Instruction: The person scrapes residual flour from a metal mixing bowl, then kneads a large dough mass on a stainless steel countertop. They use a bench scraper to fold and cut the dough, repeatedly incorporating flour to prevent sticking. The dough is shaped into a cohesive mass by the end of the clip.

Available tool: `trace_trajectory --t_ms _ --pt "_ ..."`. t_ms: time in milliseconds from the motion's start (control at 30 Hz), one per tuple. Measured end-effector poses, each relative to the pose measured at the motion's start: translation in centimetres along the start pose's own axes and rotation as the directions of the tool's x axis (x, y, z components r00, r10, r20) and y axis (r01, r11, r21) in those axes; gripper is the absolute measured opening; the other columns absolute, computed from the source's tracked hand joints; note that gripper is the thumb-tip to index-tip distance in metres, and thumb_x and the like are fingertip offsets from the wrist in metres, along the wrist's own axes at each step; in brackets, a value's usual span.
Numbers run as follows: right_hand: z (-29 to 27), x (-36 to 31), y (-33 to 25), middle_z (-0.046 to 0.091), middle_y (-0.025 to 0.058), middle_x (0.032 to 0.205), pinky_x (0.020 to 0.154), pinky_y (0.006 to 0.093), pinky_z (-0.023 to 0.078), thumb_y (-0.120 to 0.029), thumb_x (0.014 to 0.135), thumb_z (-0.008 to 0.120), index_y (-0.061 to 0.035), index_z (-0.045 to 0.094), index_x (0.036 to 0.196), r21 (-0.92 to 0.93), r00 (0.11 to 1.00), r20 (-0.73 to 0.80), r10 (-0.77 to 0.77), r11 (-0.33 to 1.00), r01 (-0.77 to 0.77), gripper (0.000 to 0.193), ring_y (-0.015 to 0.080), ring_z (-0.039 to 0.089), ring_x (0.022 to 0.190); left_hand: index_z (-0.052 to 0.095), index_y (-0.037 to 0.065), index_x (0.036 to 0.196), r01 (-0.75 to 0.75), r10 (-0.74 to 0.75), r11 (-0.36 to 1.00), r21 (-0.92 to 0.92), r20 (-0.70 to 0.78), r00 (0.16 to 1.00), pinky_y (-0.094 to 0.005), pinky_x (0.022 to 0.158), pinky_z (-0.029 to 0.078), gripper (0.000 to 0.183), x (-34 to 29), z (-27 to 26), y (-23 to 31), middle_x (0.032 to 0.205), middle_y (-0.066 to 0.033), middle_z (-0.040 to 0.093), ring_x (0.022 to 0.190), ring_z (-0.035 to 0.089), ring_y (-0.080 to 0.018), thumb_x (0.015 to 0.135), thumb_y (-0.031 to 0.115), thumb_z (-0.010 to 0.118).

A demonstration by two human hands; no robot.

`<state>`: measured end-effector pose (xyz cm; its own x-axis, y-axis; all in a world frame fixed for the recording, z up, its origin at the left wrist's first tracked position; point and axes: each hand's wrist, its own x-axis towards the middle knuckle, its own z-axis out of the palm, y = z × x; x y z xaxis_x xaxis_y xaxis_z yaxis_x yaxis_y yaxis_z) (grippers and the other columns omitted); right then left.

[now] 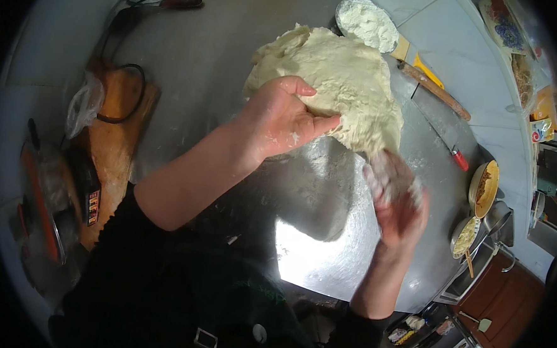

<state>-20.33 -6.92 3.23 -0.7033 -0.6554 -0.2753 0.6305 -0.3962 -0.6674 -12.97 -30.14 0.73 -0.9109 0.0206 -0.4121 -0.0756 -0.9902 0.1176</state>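
Note:
A large, pale slab of dough [334, 70] hangs over the far middle of the metal worktop, its edge ragged. My left hand [284, 121] is closed on the near edge of the dough, thumb and fingertips showing at its near side. Just below the dough's lower right edge is my right hand [398, 196], dusted with flour and smeared by motion. Its fingertips come close to the dough, but whether they touch it I cannot make out. Behind the dough stands a bowl of white flour [367, 24].
A rolling pin [435, 91] and a red-handled knife [459, 158] lie on the right, near a yellow-handled scraper [427, 71]. Two bowls of food [483, 188] stand at the right edge. On the left are a wooden board [113, 134] and a black cable [141, 97].

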Motion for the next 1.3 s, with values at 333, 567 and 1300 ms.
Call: trace_trajectory --t_ms 333,567,1300 --pt "-23.8 -13.2 -2.2 0.044 0.0201 0.123 0.096 0.0408 0.038 -0.011 0.074 0.067 -0.0050 0.038 0.132 -0.798 0.906 -0.257 -0.336 -0.455 -0.395 0.065 0.0359 0.044 0.115 0.026 -0.004 0.133 0.040 0.167 0.842 0.539 -0.330 0.929 -0.0371 0.104 0.030 0.051 -6.7 -0.5 -4.8 0.135 -0.0190 0.030 0.127 0.032 -0.0271 0.086 0.007 0.044" --pt "-21.5 -12.6 -3.6 0.055 0.0117 0.093 0.079 0.0342 0.047 -0.010 0.074 0.064 -0.0053 0.053 0.118 -0.979 0.963 -0.189 -0.191 -0.045 -0.201 0.046 0.0273 0.057 0.085 0.054 0.007 0.113 -0.205 -0.026 -0.413 0.887 0.214 0.977 -0.0328 0.085 0.044 0.034 -6.3 -8.4 -6.8 0.116 -0.0118 0.054 0.103 0.055 -0.0213 0.081 -0.002 0.050" --pt "-0.2 -1.8 7.1 0.057 0.0073 0.079 0.060 0.0361 0.048 -0.020 0.077 0.064 -0.0169 0.059 0.112 -0.895 0.956 0.239 0.172 -0.341 0.286 0.035 0.0259 0.060 0.070 0.053 0.010 0.122 -0.104 -0.110 -0.037 0.994 0.099 0.989 -0.0266 0.078 0.048 0.037 3.6 4.0 -0.1 0.093 -0.0096 0.061 0.084 0.061 -0.0157 0.085 0.010 0.050"
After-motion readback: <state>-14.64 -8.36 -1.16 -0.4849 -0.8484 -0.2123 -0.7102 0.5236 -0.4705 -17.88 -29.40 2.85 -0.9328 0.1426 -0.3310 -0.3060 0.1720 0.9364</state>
